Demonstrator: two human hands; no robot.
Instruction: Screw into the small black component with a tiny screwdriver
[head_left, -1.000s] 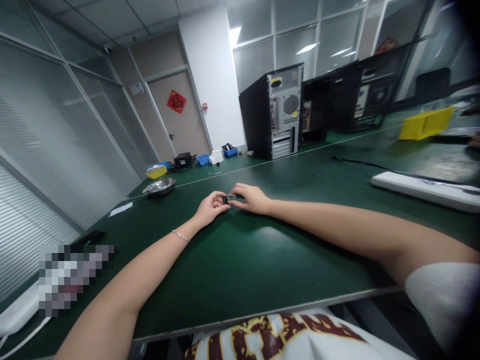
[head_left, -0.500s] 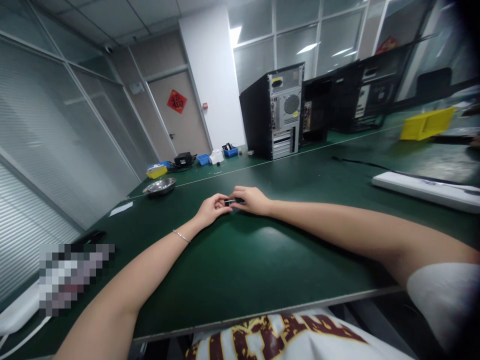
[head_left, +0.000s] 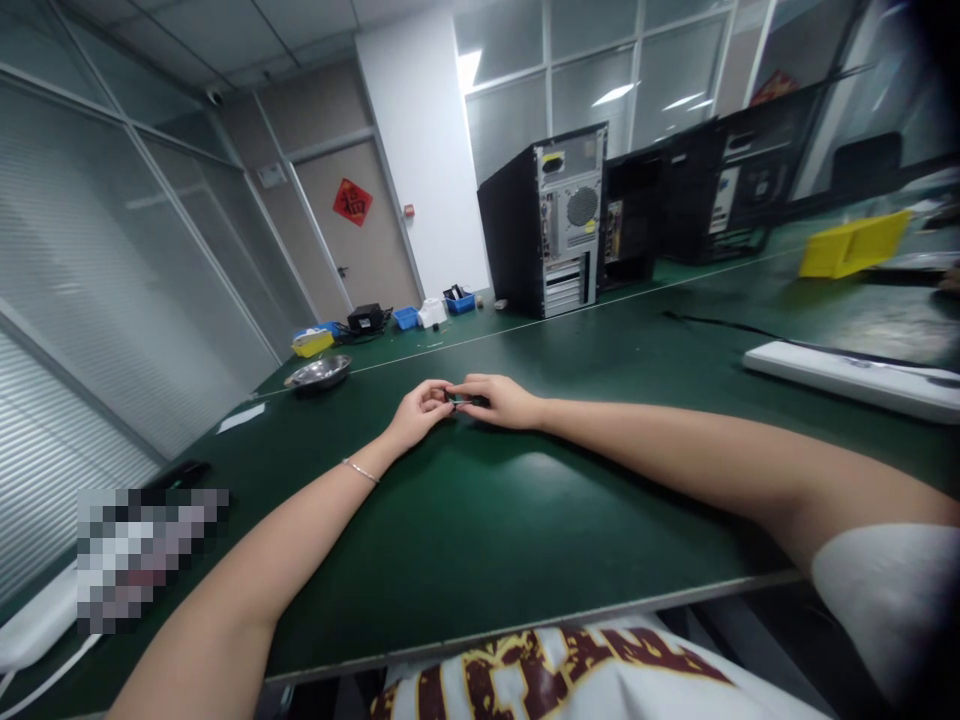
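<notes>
My left hand [head_left: 417, 414] and my right hand [head_left: 501, 402] meet over the green tabletop [head_left: 480, 530]. Between their fingertips is a small dark piece with a thin light edge [head_left: 454, 402], its kind too small to make out. The left hand's thumb and fingers are pinched around its left end. From the other side, the thumb and fingers of the right hand close on the piece too, hiding part of it.
A metal bowl [head_left: 321, 374] sits beyond my left hand. Farther back are small blue bins [head_left: 406, 318] and an upright computer case [head_left: 551, 225]. On the right lie a white power strip [head_left: 847, 378], a black cable [head_left: 712, 324] and a yellow bin [head_left: 855, 245].
My left hand has shifted slightly left, and the small piece now shows thinner between the fingertips, as if turned. The right hand has stayed nearly in place.
</notes>
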